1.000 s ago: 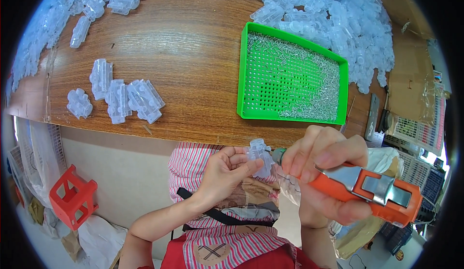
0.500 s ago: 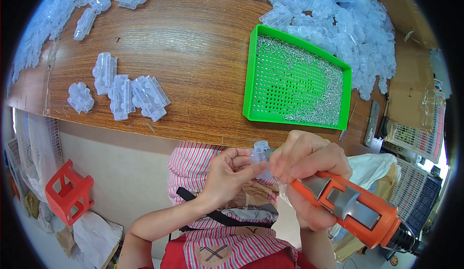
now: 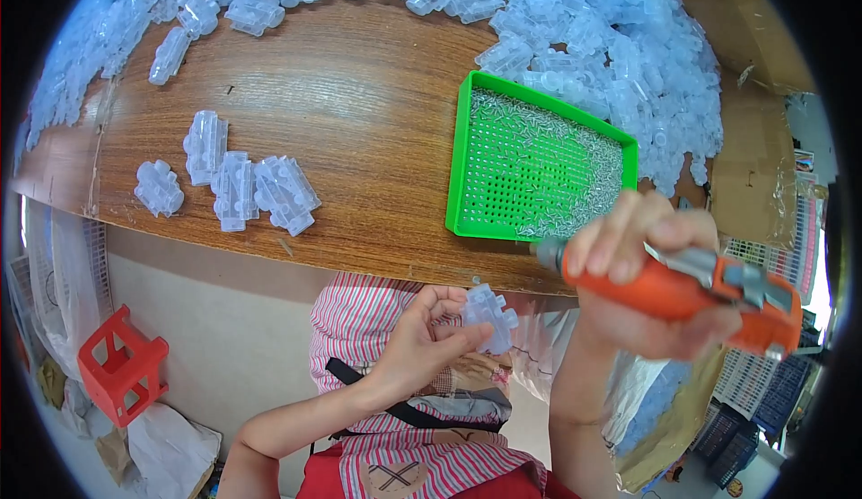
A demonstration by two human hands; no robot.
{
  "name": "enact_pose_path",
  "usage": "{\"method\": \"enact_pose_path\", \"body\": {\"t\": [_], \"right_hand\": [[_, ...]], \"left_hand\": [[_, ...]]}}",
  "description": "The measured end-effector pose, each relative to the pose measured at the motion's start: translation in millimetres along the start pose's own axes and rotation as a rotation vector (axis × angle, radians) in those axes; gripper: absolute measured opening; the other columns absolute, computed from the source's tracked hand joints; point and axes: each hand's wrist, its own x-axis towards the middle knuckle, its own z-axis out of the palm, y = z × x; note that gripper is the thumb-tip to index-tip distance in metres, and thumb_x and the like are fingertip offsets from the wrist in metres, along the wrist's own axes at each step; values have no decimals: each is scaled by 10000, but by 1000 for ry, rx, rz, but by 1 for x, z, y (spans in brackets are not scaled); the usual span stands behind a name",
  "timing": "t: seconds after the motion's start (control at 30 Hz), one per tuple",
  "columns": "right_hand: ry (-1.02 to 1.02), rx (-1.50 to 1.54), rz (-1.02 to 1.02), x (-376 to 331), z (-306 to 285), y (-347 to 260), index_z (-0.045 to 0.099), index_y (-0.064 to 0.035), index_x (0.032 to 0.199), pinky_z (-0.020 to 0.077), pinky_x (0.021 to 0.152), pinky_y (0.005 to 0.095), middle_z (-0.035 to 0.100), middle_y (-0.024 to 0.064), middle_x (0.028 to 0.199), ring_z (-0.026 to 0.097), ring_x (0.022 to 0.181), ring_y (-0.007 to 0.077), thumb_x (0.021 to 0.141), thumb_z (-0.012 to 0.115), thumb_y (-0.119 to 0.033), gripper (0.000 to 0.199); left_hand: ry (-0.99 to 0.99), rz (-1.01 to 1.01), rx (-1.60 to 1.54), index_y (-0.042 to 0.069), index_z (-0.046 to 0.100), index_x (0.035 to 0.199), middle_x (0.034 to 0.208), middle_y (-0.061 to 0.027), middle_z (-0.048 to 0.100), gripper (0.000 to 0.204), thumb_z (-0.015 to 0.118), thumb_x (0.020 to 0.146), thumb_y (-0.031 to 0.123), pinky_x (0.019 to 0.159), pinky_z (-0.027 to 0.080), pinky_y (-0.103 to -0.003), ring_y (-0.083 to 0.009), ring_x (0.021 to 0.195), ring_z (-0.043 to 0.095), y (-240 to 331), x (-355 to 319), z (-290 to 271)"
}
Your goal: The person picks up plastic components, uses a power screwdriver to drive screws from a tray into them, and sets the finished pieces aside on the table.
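Observation:
My left hand (image 3: 429, 327) pinches a translucent plastic housing (image 3: 488, 318) between thumb and fingers, just off the table's front edge. Round knobs stick out from the piece's right side. My right hand (image 3: 642, 275) is wrapped around an orange electric screwdriver (image 3: 691, 294), slightly smeared by motion. Its grey tip points left, close to the front corner of a green perforated tray (image 3: 456, 171). Small silver screws (image 3: 588, 171) lie scattered in that tray, thickest along its far and right sides.
Several similar translucent pieces (image 3: 235, 189) lie on the wooden table (image 3: 359, 131) at left. Large heaps of them (image 3: 620, 59) run along the far side and right. A red stool (image 3: 126, 364) stands on the floor at lower left. An open sack (image 3: 660, 409) sits at lower right.
My right hand has drawn the screwdriver away from the plastic housing, up and right toward the tray. My left hand keeps the housing, now turned so its knobs face right.

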Motion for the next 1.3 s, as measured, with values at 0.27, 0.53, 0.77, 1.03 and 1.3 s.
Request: {"method": "enact_pose_path", "body": {"t": [0.27, 0.53, 0.77, 1.03, 1.3], "right_hand": [[98, -35, 50, -2, -11, 46, 504, 12, 972, 474, 484, 296, 503, 68, 689, 490, 620, 152, 817, 503, -643, 672], [116, -26, 64, -2, -13, 48, 506, 7, 959, 472, 482, 291, 501, 64, 682, 488, 612, 147, 808, 510, -652, 676], [98, 4, 59, -3, -13, 50, 504, 8, 956, 473, 489, 289, 501, 63, 684, 490, 621, 145, 806, 506, -660, 685], [-65, -8, 19, 2, -19, 24, 493, 11, 1049, 483, 547, 307, 511, 82, 761, 500, 684, 170, 818, 518, -631, 683], [-28, -113, 213, -29, 20, -9, 483, -24, 955, 504, 531, 318, 525, 74, 727, 530, 689, 186, 761, 605, -629, 647]], "left_hand": [[48, -34, -36, -6, 391, 1166, 1082, -110, 573, 340, 566, 874, -19, 824, 504, -241, -132, 933, 612, -1, -8, -7], [34, -59, -29, -21, 416, 1181, 1112, -126, 577, 341, 569, 877, -15, 846, 502, -249, -152, 980, 609, 3, -5, -3], [44, -42, -59, -44, 418, 1167, 1117, -137, 575, 343, 581, 865, -31, 860, 505, -258, -157, 986, 607, 1, -1, 2], [95, 2, -22, -60, 438, 1104, 1081, -152, 605, 306, 607, 853, -21, 857, 507, -262, -156, 983, 603, -6, 11, 1], [99, -11, -98, -50, 519, 1049, 995, -125, 648, 249, 635, 832, -11, 795, 526, -257, -134, 874, 635, -5, 16, -3]]}}
